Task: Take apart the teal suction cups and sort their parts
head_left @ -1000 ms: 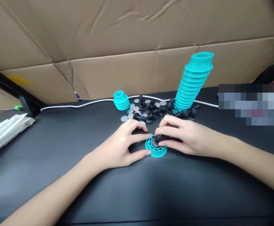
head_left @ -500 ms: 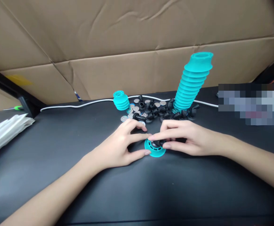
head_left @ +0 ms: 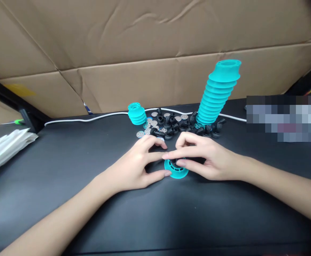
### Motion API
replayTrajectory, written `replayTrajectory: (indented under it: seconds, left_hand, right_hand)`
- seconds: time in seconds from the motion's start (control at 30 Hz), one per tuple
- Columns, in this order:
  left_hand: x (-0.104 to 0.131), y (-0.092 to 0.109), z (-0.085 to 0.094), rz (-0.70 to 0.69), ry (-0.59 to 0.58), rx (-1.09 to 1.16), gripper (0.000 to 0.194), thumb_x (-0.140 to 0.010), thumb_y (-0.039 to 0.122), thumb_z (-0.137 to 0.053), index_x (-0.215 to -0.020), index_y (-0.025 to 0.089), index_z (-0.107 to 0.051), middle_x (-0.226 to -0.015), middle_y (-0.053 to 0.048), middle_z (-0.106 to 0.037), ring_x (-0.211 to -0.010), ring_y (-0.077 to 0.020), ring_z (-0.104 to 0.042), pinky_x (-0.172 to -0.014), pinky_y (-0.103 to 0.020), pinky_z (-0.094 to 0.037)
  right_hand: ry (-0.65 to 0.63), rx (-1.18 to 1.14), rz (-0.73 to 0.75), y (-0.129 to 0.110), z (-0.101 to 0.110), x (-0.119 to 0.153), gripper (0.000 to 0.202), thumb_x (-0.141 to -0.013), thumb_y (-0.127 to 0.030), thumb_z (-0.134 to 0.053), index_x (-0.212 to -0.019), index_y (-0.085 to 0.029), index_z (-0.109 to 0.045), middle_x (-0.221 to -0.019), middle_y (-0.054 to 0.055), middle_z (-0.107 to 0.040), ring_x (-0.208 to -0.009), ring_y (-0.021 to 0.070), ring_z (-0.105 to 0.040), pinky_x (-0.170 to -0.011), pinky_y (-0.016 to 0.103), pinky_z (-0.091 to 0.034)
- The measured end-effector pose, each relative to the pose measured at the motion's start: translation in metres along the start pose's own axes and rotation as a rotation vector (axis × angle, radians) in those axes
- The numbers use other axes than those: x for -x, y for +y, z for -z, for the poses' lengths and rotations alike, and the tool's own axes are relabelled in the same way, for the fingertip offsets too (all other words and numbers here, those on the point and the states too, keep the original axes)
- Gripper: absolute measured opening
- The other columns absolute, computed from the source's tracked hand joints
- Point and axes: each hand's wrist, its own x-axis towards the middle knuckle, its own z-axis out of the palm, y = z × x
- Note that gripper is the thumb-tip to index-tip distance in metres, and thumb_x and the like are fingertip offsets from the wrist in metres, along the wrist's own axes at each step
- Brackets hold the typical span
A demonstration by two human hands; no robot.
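Observation:
A flanged teal plastic ring (head_left: pixel 177 174) lies on the black tabletop between my hands. My left hand (head_left: pixel 136 165) grips its left side, with thumb and forefinger curved round the rim. At the ring's centre sits a black elbow-shaped fitting (head_left: pixel 173 161), mostly covered by fingers. My right hand (head_left: pixel 211 158) reaches in from the right and pinches this fitting between thumb and fingers. Its forefinger tip comes close to the left forefinger.
Behind the hands lie several black elbow fittings (head_left: pixel 183 124) and round metal discs (head_left: pixel 154 123). A short stack of teal rings (head_left: pixel 137 114) and a tall leaning stack (head_left: pixel 216 96) flank them. A white cable (head_left: pixel 91 119) runs along the back; white packets (head_left: pixel 10 149) lie left.
My right hand has shifted slightly left over the teal ring. The black fitting's arm, which pointed right, is now mostly hidden by the fingers. My left hand stays in place.

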Motion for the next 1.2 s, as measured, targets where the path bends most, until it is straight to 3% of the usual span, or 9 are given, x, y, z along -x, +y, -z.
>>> replayTrajectory:
  seconds: [0.2,0.37,0.47,0.63,0.77,0.93,1.07,1.2]
  left_hand:
    - [-0.001,0.000,-0.001,-0.003,0.002,0.006,0.030,-0.097,0.036,-0.076,-0.123,0.021,-0.077,-0.127,-0.014,-0.062,-0.119,-0.0285,-0.059,-0.108,-0.047,-0.052]
    - [-0.002,0.001,-0.001,-0.003,0.011,0.018,0.032,-0.098,0.035,-0.075,-0.128,0.023,-0.076,-0.128,-0.014,-0.063,-0.120,-0.0291,-0.060,-0.107,-0.048,-0.053]
    - [-0.002,0.001,-0.001,-0.011,0.016,0.014,0.036,-0.097,0.035,-0.075,-0.131,0.023,-0.075,-0.129,-0.015,-0.064,-0.121,-0.0298,-0.060,-0.108,-0.049,-0.054]
    - [-0.002,0.001,0.000,-0.023,0.010,0.000,0.037,-0.098,0.034,-0.075,-0.133,0.023,-0.074,-0.128,-0.015,-0.063,-0.120,-0.0294,-0.060,-0.108,-0.050,-0.053]
    - [-0.001,0.001,0.000,-0.021,0.008,0.000,0.036,-0.098,0.033,-0.075,-0.131,0.021,-0.075,-0.127,-0.015,-0.063,-0.120,-0.0294,-0.060,-0.108,-0.048,-0.053]
    - [-0.001,0.001,0.000,-0.018,0.019,0.001,0.036,-0.097,0.034,-0.076,-0.131,0.021,-0.075,-0.127,-0.015,-0.063,-0.120,-0.0295,-0.060,-0.108,-0.048,-0.053]
    - [-0.002,0.001,0.001,-0.022,0.023,-0.007,0.035,-0.098,0.035,-0.074,-0.131,0.023,-0.075,-0.126,-0.014,-0.064,-0.119,-0.0295,-0.060,-0.107,-0.049,-0.053]
    - [0.000,-0.001,0.000,-0.017,0.013,-0.013,0.034,-0.098,0.036,-0.075,-0.129,0.021,-0.076,-0.128,-0.015,-0.063,-0.121,-0.0295,-0.059,-0.110,-0.049,-0.051]
  right_hand:
    - [0.082,0.115,-0.019,0.001,-0.002,-0.003,0.016,-0.104,-0.026,-0.068,-0.117,-0.019,-0.073,-0.094,0.004,-0.058,-0.085,0.0162,-0.059,-0.077,0.030,-0.053]
    - [0.118,0.336,-0.051,0.001,-0.003,-0.003,0.023,-0.100,-0.041,-0.073,-0.100,-0.019,-0.068,-0.086,0.002,-0.055,-0.078,0.0169,-0.055,-0.071,0.030,-0.048]
    - [0.066,0.424,-0.044,0.002,0.004,-0.001,0.028,-0.102,-0.047,-0.069,-0.098,-0.019,-0.066,-0.090,0.004,-0.058,-0.078,0.0180,-0.056,-0.068,0.030,-0.047]
    - [-0.123,0.484,0.125,0.001,0.025,0.002,0.027,-0.109,-0.036,-0.056,-0.125,-0.018,-0.067,-0.110,0.012,-0.065,-0.094,0.0225,-0.062,-0.082,0.035,-0.053]
    - [-0.158,0.614,0.161,-0.004,0.025,0.001,0.025,-0.110,-0.036,-0.054,-0.104,-0.017,-0.069,-0.098,0.010,-0.063,-0.084,0.0212,-0.059,-0.073,0.033,-0.050]
    - [-0.091,0.716,0.146,-0.008,0.007,-0.002,0.030,-0.109,-0.038,-0.056,-0.090,-0.018,-0.066,-0.088,0.008,-0.062,-0.076,0.0205,-0.057,-0.067,0.032,-0.047]
    - [-0.093,0.495,0.090,-0.008,0.012,0.001,0.033,-0.106,-0.048,-0.060,-0.111,-0.017,-0.071,-0.096,0.008,-0.066,-0.083,0.0208,-0.062,-0.073,0.032,-0.052]
    - [-0.183,0.141,0.020,-0.004,0.026,0.005,0.032,-0.106,-0.031,-0.064,-0.136,-0.022,-0.069,-0.105,0.007,-0.068,-0.092,0.0173,-0.065,-0.081,0.028,-0.055]
